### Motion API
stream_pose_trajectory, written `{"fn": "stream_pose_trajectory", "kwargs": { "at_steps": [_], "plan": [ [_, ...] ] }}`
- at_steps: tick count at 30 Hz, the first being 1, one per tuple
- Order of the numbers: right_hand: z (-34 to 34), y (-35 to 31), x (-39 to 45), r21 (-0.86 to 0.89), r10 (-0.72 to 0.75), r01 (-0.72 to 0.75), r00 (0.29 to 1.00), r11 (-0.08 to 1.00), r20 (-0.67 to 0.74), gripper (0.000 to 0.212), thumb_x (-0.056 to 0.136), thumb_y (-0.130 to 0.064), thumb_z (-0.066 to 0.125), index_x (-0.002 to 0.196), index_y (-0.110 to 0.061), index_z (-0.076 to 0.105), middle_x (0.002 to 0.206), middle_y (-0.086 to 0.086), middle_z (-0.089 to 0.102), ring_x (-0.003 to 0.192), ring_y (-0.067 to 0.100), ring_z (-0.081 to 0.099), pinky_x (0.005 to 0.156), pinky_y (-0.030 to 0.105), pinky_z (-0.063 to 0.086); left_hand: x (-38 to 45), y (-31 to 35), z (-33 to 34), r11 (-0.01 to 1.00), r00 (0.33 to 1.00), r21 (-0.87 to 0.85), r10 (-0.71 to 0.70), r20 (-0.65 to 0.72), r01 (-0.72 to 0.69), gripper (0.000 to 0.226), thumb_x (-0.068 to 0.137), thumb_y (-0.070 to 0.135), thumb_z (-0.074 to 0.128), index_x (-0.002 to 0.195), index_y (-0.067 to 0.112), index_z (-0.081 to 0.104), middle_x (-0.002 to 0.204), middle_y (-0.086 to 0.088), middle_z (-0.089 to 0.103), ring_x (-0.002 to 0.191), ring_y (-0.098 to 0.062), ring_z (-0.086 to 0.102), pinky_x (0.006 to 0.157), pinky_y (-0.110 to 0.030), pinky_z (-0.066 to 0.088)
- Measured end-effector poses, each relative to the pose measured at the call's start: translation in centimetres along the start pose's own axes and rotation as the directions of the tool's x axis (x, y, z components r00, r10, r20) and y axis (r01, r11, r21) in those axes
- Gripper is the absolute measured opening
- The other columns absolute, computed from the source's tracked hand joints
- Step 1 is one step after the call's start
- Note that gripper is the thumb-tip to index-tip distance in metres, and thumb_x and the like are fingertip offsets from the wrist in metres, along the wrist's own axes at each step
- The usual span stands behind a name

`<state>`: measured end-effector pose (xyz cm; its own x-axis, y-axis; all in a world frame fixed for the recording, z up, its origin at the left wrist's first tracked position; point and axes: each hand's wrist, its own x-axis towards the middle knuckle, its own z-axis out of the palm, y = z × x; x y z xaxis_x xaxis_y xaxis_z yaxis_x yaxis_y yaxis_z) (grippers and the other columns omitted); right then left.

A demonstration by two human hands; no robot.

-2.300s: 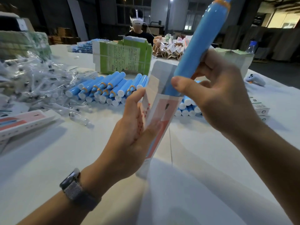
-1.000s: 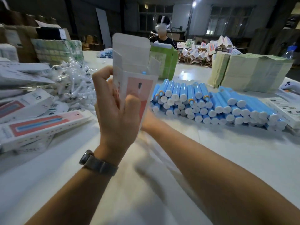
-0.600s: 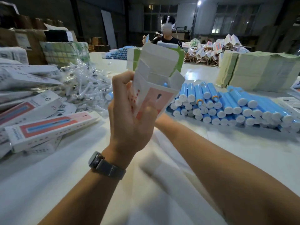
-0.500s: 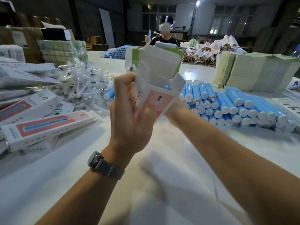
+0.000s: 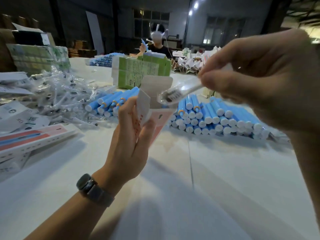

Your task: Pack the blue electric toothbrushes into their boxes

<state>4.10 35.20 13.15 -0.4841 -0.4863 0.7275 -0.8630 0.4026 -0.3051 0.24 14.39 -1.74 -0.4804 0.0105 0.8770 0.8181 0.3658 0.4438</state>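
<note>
Your left hand grips the open box upright; your right hand pinches a bagged brush head, its tip just above the box's open rim, blue toothbrushes piled beyond your fingers.

A packing floor in a dim warehouse or factory hall.

One long white table carried goods in bulk: a stacked heap of blue toothbrush handles, a pile of brush heads in clear wrappers, flat printed boxes and bundles of green leaflets. More folded cartons lay heaped farther along, with brown cardboard cases stacked against the dark wall. A second worker sat at the far end handling the same blue items, under high windows and ceiling lamps.
</note>
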Motion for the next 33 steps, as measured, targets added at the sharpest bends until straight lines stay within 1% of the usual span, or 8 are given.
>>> {"fn": "stream_pose_trajectory", "kwargs": {
  "at_steps": [6,10,14,18,22,26,29,33],
  "plan": [
    [2.3,0.8,0.1,-0.243,0.111,-0.071,0.982,0.967,0.152,0.005,0.086,-0.022,0.074,0.083,-0.025,0.076,0.053,-0.023,0.053,0.055,-0.003,0.055,0.052,0.008,0.037,-0.6,0.0,0.6,0.999,0.999,0.035,0.038,0.030,-0.039,0.042,0.100,0.024,0.047,0.137,0.014,0.030,0.126,0.041,0.043,0.106,0.005,0.057,0.086,-0.017,0.047],
    [3.4,0.8,0.0,-0.212,0.103,-0.083,0.991,0.974,0.089,0.016,0.082,-0.033,0.076,0.096,-0.030,0.069,0.060,-0.018,0.056,0.058,-0.002,0.054,0.056,0.007,0.037,-0.9,0.6,1.1,0.999,0.998,-0.018,0.045,0.033,-0.044,0.039,0.101,0.022,0.046,0.137,0.017,0.031,0.124,0.038,0.047,0.102,0.003,0.057,0.083,-0.017,0.048],
    [4.0,0.4,0.0,-0.048,0.133,-0.130,0.989,0.990,0.067,0.022,0.085,-0.036,0.068,0.101,-0.032,0.053,0.077,-0.015,0.070,0.066,0.009,0.064,0.059,0.027,0.054,-1.0,1.1,1.5,0.996,1.000,-0.091,-0.010,0.009,0.010,0.040,0.102,0.022,0.045,0.139,0.018,0.031,0.125,0.017,0.055,0.106,-0.008,0.061,0.086,-0.020,0.048],
    [4.5,0.6,-0.2,-0.279,0.047,-0.028,0.997,0.960,0.060,0.007,0.086,-0.028,0.066,0.088,-0.025,0.073,0.078,-0.014,0.065,0.068,0.003,0.057,0.063,0.018,0.044,-1.1,1.9,1.7,0.989,0.996,-0.115,-0.088,-0.001,0.088,0.037,0.103,0.027,0.045,0.137,0.019,0.033,0.115,0.019,0.058,0.098,-0.011,0.063,0.079,-0.037,0.055],
    [4.8,1.0,-0.3,-0.340,0.071,-0.028,0.991,0.940,0.116,0.023,0.087,-0.029,0.057,0.084,-0.022,0.079,0.088,-0.006,0.058,0.079,0.012,0.057,0.071,0.034,0.046,-1.3,2.2,1.9,0.976,0.989,-0.166,-0.145,0.001,0.143,0.044,0.102,0.029,0.046,0.141,0.015,0.032,0.123,0.016,0.060,0.107,-0.015,0.064,0.087,-0.049,0.054],
    [5.3,1.8,-1.5,-0.121,0.025,-0.024,1.000,0.992,0.006,0.015,0.084,-0.014,0.066,0.095,-0.017,0.075,0.096,-0.001,0.052,0.083,0.011,0.052,0.066,0.018,0.042,-1.2,3.2,1.8,0.931,0.984,-0.320,-0.169,0.048,0.176,0.052,0.103,0.027,0.044,0.149,0.037,0.023,0.129,-0.003,0.060,0.114,-0.028,0.064,0.091,-0.054,0.055],
    [6.2,2.6,-3.5,0.171,0.076,-0.056,0.991,0.984,-0.110,0.037,0.080,0.003,0.070,0.108,-0.019,0.062,0.109,0.002,0.049,0.088,0.016,0.053,0.065,0.030,0.052,-1.2,4.3,1.9,0.890,0.987,-0.428,-0.141,0.077,0.160,0.050,0.106,0.018,0.044,0.148,0.034,0.023,0.136,0.007,0.059,0.120,-0.020,0.061,0.095,-0.033,0.052],
    [6.9,3.0,-5.3,0.337,0.171,-0.083,0.956,0.938,-0.237,0.045,0.081,0.003,0.070,0.118,-0.019,0.055,0.120,0.012,0.057,0.089,0.017,0.056,0.071,0.043,0.056,-1.6,5.5,2.8,0.823,0.970,-0.512,-0.217,0.114,0.244,0.051,0.100,0.018,0.041,0.143,0.044,0.031,0.128,0.010,0.065,0.113,-0.018,0.066,0.090,-0.030,0.054]
  ]
}}
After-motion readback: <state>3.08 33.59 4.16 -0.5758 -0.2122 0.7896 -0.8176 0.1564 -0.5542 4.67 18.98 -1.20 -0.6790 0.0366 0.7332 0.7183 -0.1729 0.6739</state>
